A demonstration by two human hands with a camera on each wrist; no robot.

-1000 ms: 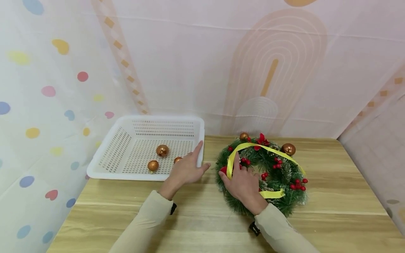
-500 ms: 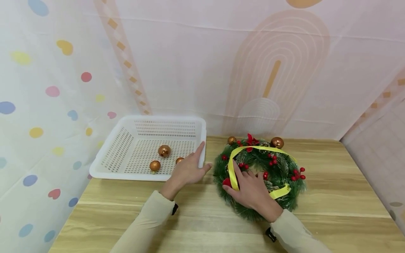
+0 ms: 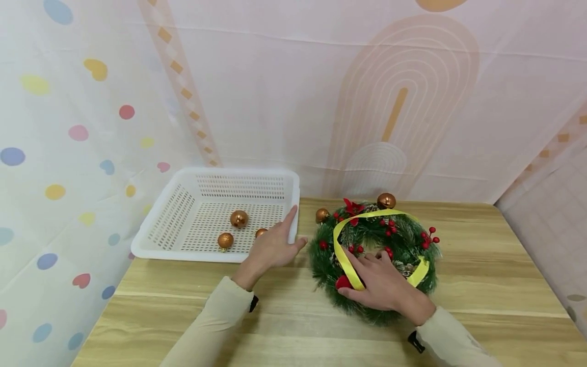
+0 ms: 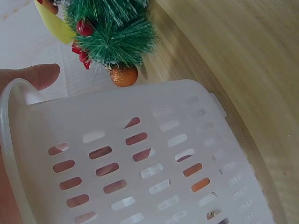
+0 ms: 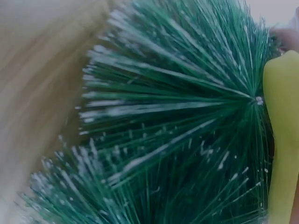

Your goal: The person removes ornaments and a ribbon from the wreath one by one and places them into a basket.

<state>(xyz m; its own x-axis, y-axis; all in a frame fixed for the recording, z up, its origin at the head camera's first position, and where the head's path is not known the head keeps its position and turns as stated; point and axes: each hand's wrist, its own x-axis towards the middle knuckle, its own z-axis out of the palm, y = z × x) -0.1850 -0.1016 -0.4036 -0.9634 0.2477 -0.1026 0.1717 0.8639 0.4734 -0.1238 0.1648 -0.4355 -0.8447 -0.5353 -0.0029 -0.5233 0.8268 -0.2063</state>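
Green artificial-pine wreath [image 3: 408,237] with frosted tips and red berry sprigs lies flat on the wood-grain table [image 3: 495,275], right of the white slotted plastic basket [image 3: 183,256]. The person's right hand [image 3: 382,283] is over its near side, fingers angled toward the centre and thumb near a partly covered red piece [image 3: 344,283]; the fingertips are hidden, so how firmly they grip cannot be told. A flat yellow ribbon [image 3: 340,248] loops over the wreath and passes under that hand. Two copper-coloured balls sit at its far edge, one glittery [image 3: 322,215], one shiny [image 3: 387,201]. The left hand [image 3: 272,247] rests on the basket's near right corner, index finger and thumb straight and spread.
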